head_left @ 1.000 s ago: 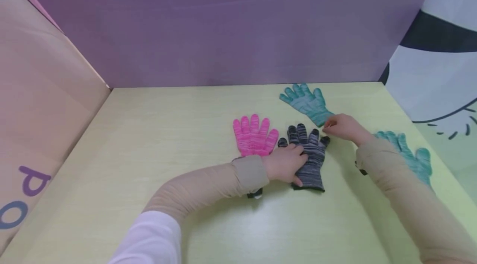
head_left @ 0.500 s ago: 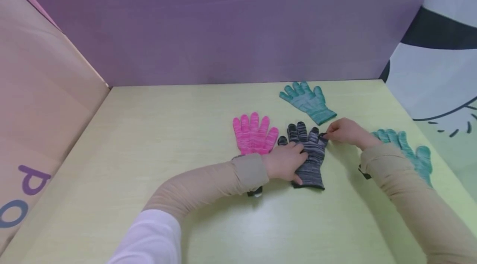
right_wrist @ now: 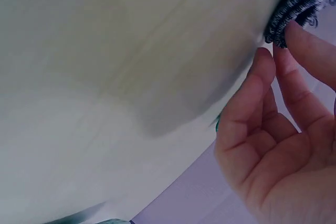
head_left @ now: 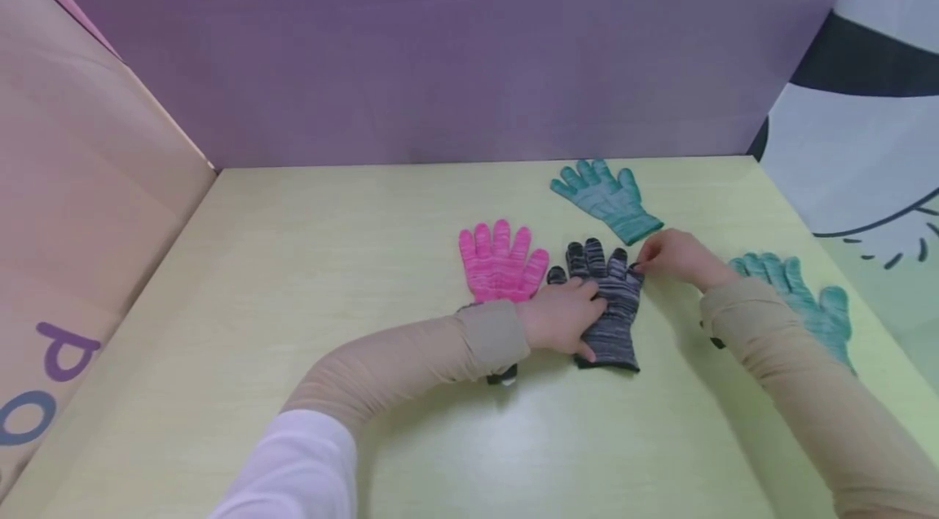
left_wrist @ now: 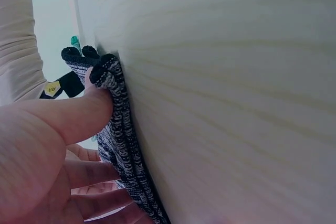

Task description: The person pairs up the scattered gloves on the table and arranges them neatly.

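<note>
A dark grey and black striped knit glove (head_left: 619, 315) lies on the table with its fingers pointing away and its cuff toward me. My left hand (head_left: 561, 315) rests on its palm area, fingers extended across the knit. In the left wrist view, the glove (left_wrist: 126, 145) runs edge-on along the table beside my fingers. My right hand (head_left: 678, 257) pinches the tip of the glove's outer right finger. The right wrist view puts thumb and index finger at that dark fingertip (right_wrist: 278, 34).
Left of it lies a pink knit glove (head_left: 502, 266), its lower part hidden by my left forearm. One teal glove (head_left: 605, 197) lies near the back edge; another teal glove (head_left: 825, 319) is partly behind my right sleeve. A purple panel (head_left: 469, 54) stands behind the table (head_left: 293, 258).
My right hand has come from beside the teal glove's cuff to the dark glove's outer finger and has taken hold of its tip. My left hand has stayed on the glove.
</note>
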Demonstrator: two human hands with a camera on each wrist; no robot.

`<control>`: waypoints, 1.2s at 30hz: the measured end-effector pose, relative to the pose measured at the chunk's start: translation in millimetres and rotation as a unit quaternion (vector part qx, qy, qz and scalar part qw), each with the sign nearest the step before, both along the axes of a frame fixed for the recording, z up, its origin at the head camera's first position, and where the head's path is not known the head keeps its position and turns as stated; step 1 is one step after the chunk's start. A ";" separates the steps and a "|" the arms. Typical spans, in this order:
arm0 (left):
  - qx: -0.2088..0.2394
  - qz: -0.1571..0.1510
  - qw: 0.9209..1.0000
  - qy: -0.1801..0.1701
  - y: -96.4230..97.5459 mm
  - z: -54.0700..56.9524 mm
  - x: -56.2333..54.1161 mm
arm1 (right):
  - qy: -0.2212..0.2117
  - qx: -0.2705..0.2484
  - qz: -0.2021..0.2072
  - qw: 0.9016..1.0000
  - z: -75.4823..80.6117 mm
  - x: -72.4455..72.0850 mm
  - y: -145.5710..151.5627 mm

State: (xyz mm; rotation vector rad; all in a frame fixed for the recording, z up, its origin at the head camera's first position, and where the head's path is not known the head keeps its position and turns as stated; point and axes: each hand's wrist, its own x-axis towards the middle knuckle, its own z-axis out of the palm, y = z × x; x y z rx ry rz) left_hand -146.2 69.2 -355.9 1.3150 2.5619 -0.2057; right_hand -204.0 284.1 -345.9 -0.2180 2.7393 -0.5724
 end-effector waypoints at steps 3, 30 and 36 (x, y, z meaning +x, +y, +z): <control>0.000 0.001 1.000 -0.005 -0.3 0.9 0.1 | -0.007 0.011 0.007 1.000 -0.3 0.3 -2.6; 0.008 0.000 1.000 0.002 -1.7 2.0 7.4 | 0.142 0.012 0.116 0.983 2.0 43.7 -3.9; 0.009 -0.009 1.000 0.011 -1.7 1.7 7.1 | 0.208 0.016 0.203 0.957 -4.5 60.8 -13.4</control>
